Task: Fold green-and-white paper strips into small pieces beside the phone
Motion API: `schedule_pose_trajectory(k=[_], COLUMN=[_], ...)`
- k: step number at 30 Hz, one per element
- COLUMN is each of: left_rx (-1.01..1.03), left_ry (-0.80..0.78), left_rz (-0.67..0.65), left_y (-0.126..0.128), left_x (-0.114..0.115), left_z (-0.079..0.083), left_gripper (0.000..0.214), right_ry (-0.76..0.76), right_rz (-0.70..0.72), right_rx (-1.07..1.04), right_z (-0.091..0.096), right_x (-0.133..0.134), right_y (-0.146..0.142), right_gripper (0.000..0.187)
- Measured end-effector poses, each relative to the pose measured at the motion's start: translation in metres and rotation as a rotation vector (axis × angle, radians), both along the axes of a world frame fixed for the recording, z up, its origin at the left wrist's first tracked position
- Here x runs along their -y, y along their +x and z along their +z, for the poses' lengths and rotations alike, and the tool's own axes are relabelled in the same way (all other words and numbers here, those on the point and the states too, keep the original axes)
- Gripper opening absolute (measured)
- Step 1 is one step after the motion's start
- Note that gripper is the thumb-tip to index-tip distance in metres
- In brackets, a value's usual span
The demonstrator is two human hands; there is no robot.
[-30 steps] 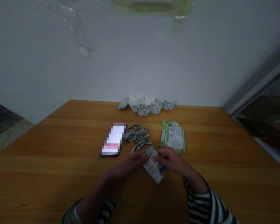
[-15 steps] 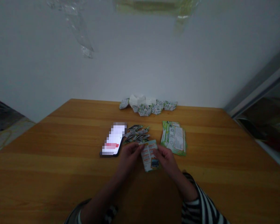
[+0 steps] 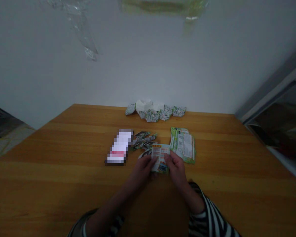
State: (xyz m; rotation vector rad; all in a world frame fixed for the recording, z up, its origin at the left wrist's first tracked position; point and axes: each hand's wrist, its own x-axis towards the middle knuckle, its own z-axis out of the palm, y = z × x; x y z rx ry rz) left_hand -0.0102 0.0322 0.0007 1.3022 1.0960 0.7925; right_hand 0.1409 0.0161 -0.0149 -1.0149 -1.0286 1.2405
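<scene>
Between my two hands is a small printed leaflet (image 3: pixel 160 154), with a yellow strip on top and a blue picture near its lower edge. My left hand (image 3: pixel 143 168) pinches its left side, thumb on the printed face. On the right side, my right hand (image 3: pixel 175 166) grips it, also with the thumb in front. Just beyond lie several folded paper pieces (image 3: pixel 143 140) in a loose heap. A stack of green and white leaflets (image 3: pixel 186 146) is flat on the table past my right hand.
A phone with a lit, blurred screen (image 3: pixel 120 144) lies left of the folded pieces. Crumpled printed papers (image 3: pixel 152 116) and white tissue (image 3: pixel 144 105) line the back of the wooden table (image 3: pixel 64 158), against the wall (image 3: pixel 148 65). A metal-framed shelf stands at right.
The leaflet has gone from tilted to more upright and moved slightly right and away from me. My left hand has shifted right and lower along its edge.
</scene>
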Motion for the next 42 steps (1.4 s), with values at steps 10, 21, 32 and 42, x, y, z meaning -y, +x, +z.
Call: schedule_pose_trajectory(k=[10,21,32,42], left_rx=[0.036,0.253,-0.6,-0.383], left_ry=[0.07,-0.115,0.724,0.673], left_rz=[0.181,0.125,0.421,0.357], left_y=[-0.012,-0.01,-0.035,-0.031], left_x=[-0.014,-0.01,-0.018,-0.018], left_z=[0.001,0.014,0.007,0.011], left_gripper=[0.036,0.059,0.05,0.052], right_ry=[-0.01,0.301,0.106,0.101], right_rz=[0.055,-0.009,-0.184,-0.187], right_rx=[0.072,0.423,0.349,0.398], right_z=[0.001,-0.004,-0.001,-0.003], right_x=[0.002,-0.011,-0.009,-0.009], right_y=[-0.001,0.029,0.022,0.022], right_gripper=[0.056,0.031,0.021,0.024])
